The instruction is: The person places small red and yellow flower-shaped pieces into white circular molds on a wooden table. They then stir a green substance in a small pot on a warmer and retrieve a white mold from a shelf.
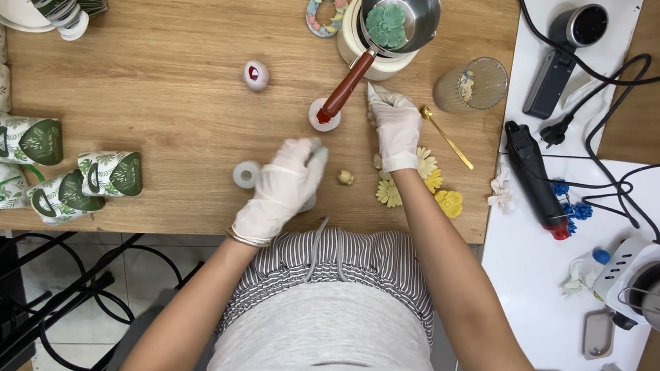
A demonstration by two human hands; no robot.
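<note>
The left hand (283, 186), gloved white, curls over a small pale object near the table's front edge; the glove hides most of it, so its kind and the grip cannot be told. The right hand (394, 124), also gloved, lies at frame centre with fingers loosely extended, nothing visibly grasped, fingertips near the red handle (347, 85) of a steel melting pot (411, 7) holding a green flower shape (387, 25). Leaf-print boxes (111, 174) are cut off at left. The wooden table (158, 78) meets a white surface (658, 203) at right, with black cables (618, 114).
</note>
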